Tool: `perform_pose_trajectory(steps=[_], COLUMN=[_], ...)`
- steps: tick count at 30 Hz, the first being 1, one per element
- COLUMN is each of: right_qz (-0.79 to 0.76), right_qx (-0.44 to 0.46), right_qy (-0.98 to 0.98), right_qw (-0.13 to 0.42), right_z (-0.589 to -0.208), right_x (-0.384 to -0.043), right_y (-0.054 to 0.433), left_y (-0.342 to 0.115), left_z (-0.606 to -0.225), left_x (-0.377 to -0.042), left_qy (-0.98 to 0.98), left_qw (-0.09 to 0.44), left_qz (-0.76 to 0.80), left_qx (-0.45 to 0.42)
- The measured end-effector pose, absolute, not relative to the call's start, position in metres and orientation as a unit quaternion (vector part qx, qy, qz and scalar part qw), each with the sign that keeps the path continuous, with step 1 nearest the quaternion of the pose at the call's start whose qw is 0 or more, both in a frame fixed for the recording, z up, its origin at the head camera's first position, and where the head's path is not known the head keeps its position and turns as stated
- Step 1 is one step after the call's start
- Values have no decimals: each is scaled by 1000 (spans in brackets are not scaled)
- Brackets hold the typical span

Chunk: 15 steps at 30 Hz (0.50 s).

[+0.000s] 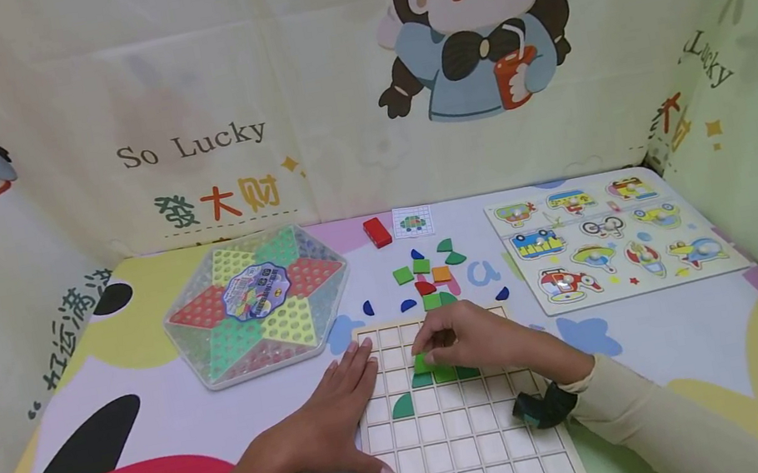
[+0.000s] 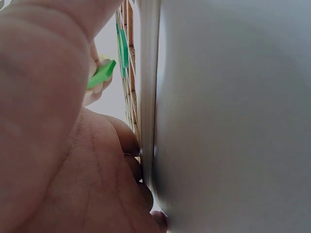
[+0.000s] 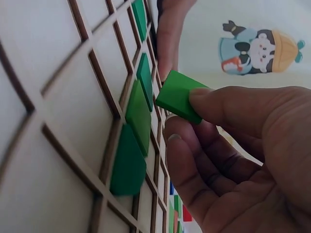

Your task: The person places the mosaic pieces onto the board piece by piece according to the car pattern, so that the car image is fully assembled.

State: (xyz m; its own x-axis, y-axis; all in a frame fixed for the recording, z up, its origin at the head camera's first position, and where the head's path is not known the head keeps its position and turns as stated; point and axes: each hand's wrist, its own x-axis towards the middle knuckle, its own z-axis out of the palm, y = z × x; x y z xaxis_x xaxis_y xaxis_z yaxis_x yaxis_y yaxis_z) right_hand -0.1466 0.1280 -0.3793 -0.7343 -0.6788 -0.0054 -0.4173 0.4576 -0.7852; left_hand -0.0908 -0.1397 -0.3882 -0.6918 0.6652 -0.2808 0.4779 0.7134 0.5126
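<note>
My right hand [image 1: 471, 334] pinches a light green square tile [image 3: 179, 94] between thumb and fingers, held tilted above the wooden grid board [image 1: 485, 449]. Under it, in one row of the grid, lie a light green square [image 3: 138, 116] and two dark green curved-edged pieces, one on each side. One row nearer, toward the left, sits a dark green quarter-round piece [image 1: 402, 406]. My left hand [image 1: 328, 425] rests along the board's left edge, fingers stretched out and thumb lower down. In the left wrist view its fingertips touch the board's side.
Loose tiles, among them an orange square [image 1: 441, 274] and blue half-rounds, lie behind the board. Farther back are a red block [image 1: 377, 233] and a pattern card [image 1: 412, 222]. A hexagonal game box [image 1: 257, 304] stands left, a picture puzzle board [image 1: 615, 237] right.
</note>
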Motion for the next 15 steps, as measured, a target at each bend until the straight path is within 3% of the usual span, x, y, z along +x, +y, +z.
perform_pose_trajectory(steps=[15], right_qz=[-407], right_qx=[-346], right_qy=[822], right_qw=[196], right_z=[-380], right_x=[-136], right_y=[119], left_y=[-140], left_z=[-389], left_x=[-91], left_qy=[895], left_qw=[227], left_qz=[209], left_qx=[322])
